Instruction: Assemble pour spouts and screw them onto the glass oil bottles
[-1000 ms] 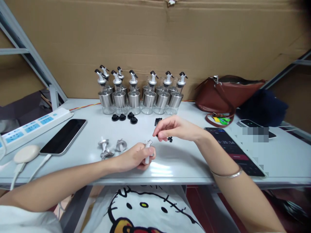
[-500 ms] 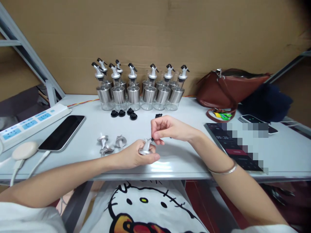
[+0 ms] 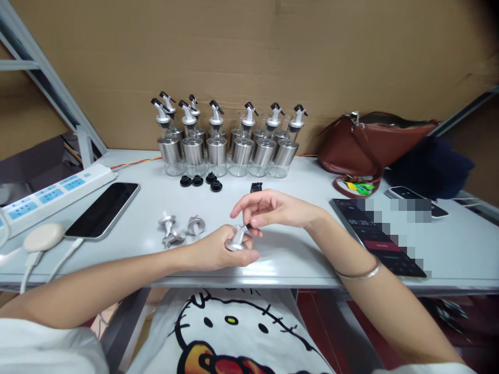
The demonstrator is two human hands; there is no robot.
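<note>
My left hand [image 3: 222, 246] is closed round a silver pourer spout [image 3: 237, 241], its wide round base facing me. At the tip of the spout sits a small black cap [image 3: 248, 226], pinched between the thumb and a finger of my right hand [image 3: 268, 208]. The right index finger is stretched out to the left, above the spout. Several more silver pourer spouts [image 3: 195, 225] lie on the table left of my left hand. Behind my hands are several black rubber stoppers [image 3: 197, 180] and a small cluster of black parts [image 3: 256, 187], partly hidden by my right hand.
Glass bottles with steel sleeves [image 3: 217, 153] stand in rows at the back, many with pourers fitted. A power strip [image 3: 50, 195] and a phone [image 3: 103, 210] lie left. A brown bag [image 3: 370, 143], a tablet [image 3: 374, 234] and a second phone [image 3: 417, 201] are right.
My right index finger has lifted and straightened away from the spout, while the thumb stays at the black cap. The left hand keeps its hold. The whole view has shifted slightly.
</note>
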